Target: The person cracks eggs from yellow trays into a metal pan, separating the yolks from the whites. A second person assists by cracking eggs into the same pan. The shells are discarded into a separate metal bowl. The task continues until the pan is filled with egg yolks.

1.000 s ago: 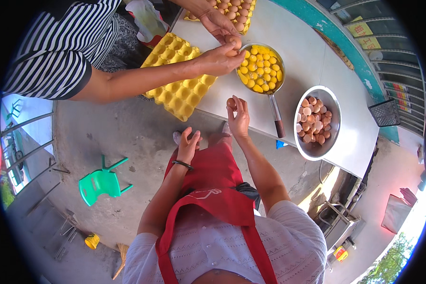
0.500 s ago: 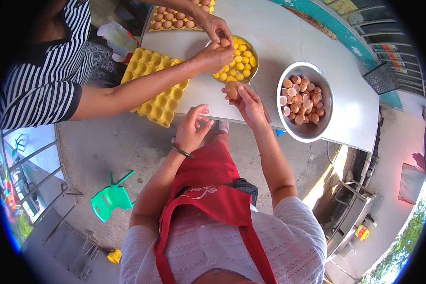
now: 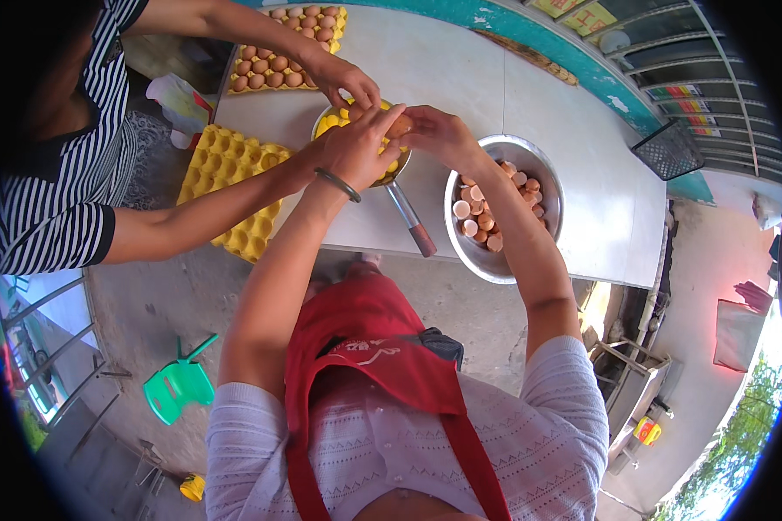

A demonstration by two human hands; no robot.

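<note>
My right hand grips a brown egg by its fingertips over the near right rim of a metal pan. Yellow yolks fill the pan, whose long handle points toward me. My left hand, with a dark bangle at the wrist, reaches up beside the egg, its fingers stretched and the thumb apart. Whether its fingertips touch the shell I cannot tell. A co-worker's hand is over the pan's far side; their other hand is mostly hidden behind my left one.
Right of the pan stands a steel bowl of broken eggshells, under my right forearm. An emptied yellow egg tray lies at the table's left; another tray holds whole brown eggs. A green chair stands on the floor.
Both my hands have moved forward and together over the pan, the right bringing its egg. The view has shifted, so the table things sit farther left; the pan's handle now shows.
</note>
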